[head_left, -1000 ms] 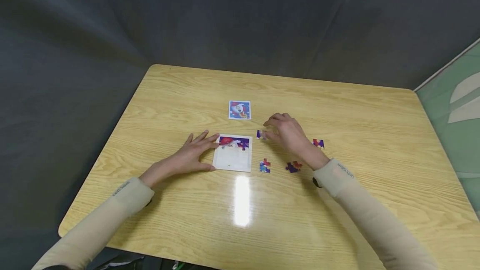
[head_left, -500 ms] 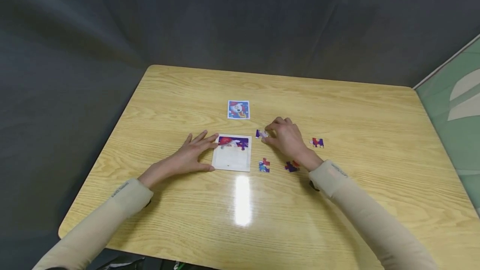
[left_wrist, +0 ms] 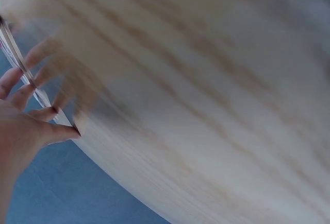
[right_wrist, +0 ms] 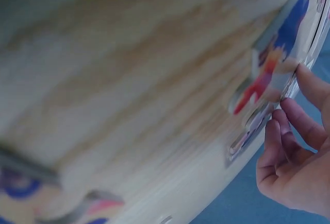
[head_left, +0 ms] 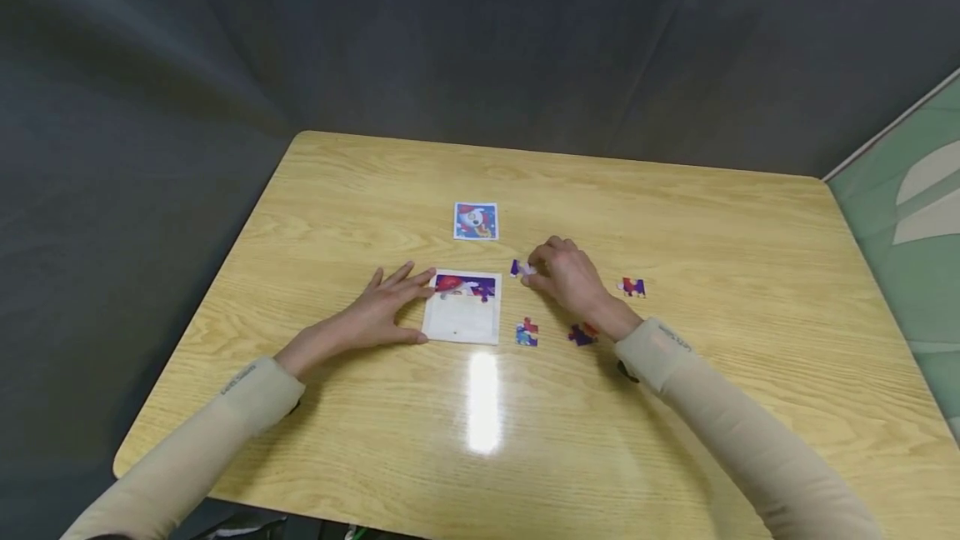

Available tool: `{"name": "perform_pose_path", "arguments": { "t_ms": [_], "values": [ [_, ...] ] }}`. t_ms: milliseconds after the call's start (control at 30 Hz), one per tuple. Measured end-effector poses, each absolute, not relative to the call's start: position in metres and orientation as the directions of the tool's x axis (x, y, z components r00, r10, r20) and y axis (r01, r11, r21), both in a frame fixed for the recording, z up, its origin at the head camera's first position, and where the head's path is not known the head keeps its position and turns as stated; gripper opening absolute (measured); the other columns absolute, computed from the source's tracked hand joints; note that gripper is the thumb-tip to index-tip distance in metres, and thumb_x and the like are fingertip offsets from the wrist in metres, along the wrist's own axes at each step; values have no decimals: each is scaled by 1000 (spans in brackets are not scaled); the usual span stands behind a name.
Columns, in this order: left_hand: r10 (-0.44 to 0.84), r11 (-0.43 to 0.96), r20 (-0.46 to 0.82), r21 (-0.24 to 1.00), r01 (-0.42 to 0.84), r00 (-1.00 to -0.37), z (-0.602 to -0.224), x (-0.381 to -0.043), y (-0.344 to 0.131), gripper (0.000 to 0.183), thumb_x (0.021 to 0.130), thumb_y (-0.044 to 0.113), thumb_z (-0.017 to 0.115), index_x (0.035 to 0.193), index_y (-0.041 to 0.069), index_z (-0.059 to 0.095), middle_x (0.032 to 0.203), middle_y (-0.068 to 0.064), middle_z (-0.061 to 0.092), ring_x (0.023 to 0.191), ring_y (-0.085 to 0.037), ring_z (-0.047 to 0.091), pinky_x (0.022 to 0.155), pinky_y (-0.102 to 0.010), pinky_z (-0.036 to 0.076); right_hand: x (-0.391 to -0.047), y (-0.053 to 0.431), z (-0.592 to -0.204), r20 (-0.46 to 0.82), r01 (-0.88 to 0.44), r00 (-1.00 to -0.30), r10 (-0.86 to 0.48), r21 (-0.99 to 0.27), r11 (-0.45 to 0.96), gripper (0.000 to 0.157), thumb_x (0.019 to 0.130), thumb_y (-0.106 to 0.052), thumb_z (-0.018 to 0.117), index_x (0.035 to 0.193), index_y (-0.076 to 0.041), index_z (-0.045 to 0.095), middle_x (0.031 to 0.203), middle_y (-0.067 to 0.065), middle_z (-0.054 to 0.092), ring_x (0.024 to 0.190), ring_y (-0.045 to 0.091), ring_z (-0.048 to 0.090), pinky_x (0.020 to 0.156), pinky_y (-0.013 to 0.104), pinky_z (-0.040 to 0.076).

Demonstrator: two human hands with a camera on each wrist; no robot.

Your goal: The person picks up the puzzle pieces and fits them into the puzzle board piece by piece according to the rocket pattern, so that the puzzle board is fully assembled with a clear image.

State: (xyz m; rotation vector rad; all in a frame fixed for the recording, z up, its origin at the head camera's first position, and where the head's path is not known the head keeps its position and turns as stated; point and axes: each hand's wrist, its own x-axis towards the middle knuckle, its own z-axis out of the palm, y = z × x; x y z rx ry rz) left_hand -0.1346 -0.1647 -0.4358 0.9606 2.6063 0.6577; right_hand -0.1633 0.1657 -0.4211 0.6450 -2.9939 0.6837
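My left hand (head_left: 375,311) lies with fingers spread at the left side of a white puzzle tray (head_left: 457,325), its fingertips and thumb touching the edge. Along the tray's top, fitted jigsaw pieces (head_left: 456,282) form a strip of red, white and purple. My right hand (head_left: 573,277) pinches a purple and pale jigsaw piece (head_left: 516,269) between thumb and forefinger, just right of the tray and close to the table. Its fingers hide part of that piece. In the right wrist view a blue and red jigsaw piece (right_wrist: 293,26) lies beside the pinching fingers (right_wrist: 304,118).
A square picture card (head_left: 476,222) with a white character lies behind the tray. Loose pieces rest to the right: a blue-red one (head_left: 527,333), a dark purple one (head_left: 581,335) under the right wrist, and a red-purple one (head_left: 633,287). The wooden table (head_left: 360,440) reflects light in front.
My right hand has shifted slightly and closed its thumb and forefinger on the purple and pale jigsaw piece. The left hand stays at the tray's edge.
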Motion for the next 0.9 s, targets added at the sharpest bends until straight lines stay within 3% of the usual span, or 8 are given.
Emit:
{"name": "perform_pose_path", "arguments": {
  "t_ms": [167,400,900],
  "values": [
    [670,671,-110,513,535,-734,-438,-133,-165,73,82,44,73,141,9,47,159,-3,20,147,-33,5,111,-66,-3,-163,166,-423,57,-376,-919,-389,-422,825,29,84,-25,76,97,0,69,91,10,62,84,25,54,71,35,49],
    [671,668,-105,515,537,-734,-439,-132,-165,73,82,44,73,142,10,47,159,-3,20,147,-33,6,111,-67,-2,-162,163,-424,126,-462,-883,-451,-396,793,23,82,-19,76,92,0,66,78,6,62,69,18,56,60,31,51],
    [667,672,-89,502,545,-740,-435,-133,-164,72,82,41,75,140,10,48,159,-5,22,147,-34,8,111,-67,-1,-163,160,-422,151,-476,-876,-458,-426,769,23,82,-10,74,101,1,67,84,8,65,75,19,60,64,30,54]
  ]
}}
